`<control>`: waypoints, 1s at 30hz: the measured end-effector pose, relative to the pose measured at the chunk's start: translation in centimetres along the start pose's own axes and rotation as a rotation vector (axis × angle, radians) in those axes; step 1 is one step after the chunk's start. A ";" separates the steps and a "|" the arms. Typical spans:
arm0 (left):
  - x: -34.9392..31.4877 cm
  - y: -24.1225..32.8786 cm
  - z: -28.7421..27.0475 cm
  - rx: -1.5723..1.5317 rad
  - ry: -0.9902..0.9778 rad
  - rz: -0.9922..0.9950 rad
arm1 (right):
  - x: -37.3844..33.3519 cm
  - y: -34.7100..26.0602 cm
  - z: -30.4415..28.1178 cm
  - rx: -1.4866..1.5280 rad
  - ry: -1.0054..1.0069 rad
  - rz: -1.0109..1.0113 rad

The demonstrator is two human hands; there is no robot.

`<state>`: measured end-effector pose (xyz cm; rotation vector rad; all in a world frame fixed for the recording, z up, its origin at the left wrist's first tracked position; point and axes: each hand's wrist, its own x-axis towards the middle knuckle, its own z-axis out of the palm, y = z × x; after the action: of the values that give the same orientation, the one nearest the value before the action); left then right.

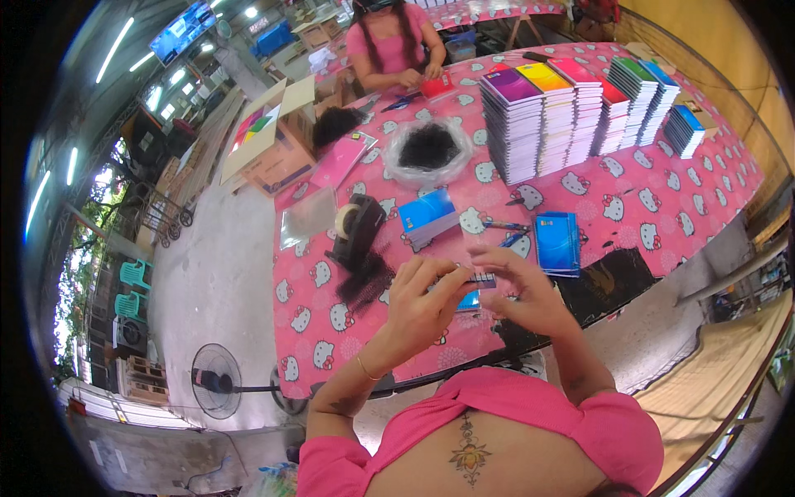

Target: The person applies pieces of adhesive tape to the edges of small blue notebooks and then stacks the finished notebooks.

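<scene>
Just over the near table edge, my left hand (424, 291) has its fingers closed on a small blue notebook (469, 301), mostly covered by the hand. A narrow dark strip with white marks shows at its upper edge; whether it belongs to the notebook I cannot tell. My right hand (530, 291) is beside it, thumb and fingers apart around that strip's end. Beyond my hands lies a stack of blue notebooks (428, 217). More blue notebooks (557, 243) rest to the right, next to several pens (507, 228). A black tape dispenser (358, 232) stands to the left.
Tall notebook stacks (542, 116) line the far right of the pink cartoon-cat tablecloth (613, 207). A plastic bag of black items (429, 153) sits mid-table. Clear plastic sheets (308, 218) and an open carton (277, 149) are left. Across the table, a person (393, 50) handles a red notebook.
</scene>
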<state>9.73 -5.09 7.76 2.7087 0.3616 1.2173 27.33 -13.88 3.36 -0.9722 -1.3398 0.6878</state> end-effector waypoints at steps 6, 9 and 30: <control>0.2 0.0 0.2 -0.033 -0.004 0.012 | 0.9 -2.8 -3.0 -0.092 -0.042 0.180; 0.2 -0.2 0.1 -0.053 -0.067 0.030 | 1.2 -3.6 -4.3 -0.182 -0.197 0.197; -1.3 0.5 -0.9 -0.072 -0.476 0.026 | -1.6 -1.1 -3.5 -0.237 -0.339 0.079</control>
<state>8.29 -5.86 7.60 2.8250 0.2125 0.5424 30.44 -16.41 3.72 -1.1366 -1.7165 0.7911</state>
